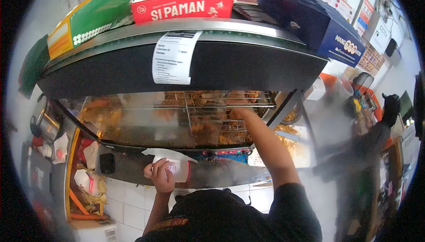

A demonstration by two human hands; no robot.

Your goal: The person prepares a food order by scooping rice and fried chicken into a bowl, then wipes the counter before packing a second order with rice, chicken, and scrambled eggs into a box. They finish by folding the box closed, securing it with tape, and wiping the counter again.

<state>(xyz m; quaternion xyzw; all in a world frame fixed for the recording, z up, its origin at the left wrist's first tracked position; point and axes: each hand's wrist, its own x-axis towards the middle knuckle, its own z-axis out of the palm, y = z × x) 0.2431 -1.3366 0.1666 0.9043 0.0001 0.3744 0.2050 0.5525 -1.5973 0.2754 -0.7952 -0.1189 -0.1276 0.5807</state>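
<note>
A small white paper box (180, 167) with red on its side and raised flaps is held low in front of the display case (128, 71). My left hand (160, 174) grips it, with the fingers over its left side and inside. My right arm reaches up into the case, and my right hand (239, 104) is at the wire rack (206, 106), blurred behind the glass. Its fingers cannot be made out. Browned fried pieces (201, 131) lie on and below the rack. A printed paper slip (175, 57) hangs on the black front panel.
Green, red (183, 8) and navy boxes (310, 25) stand on top of the case. To the right, a white board (297, 151) holds crumbs and a knife. A blurred dark figure (358, 153) is at the far right. Bags sit in an orange-edged bin at lower left.
</note>
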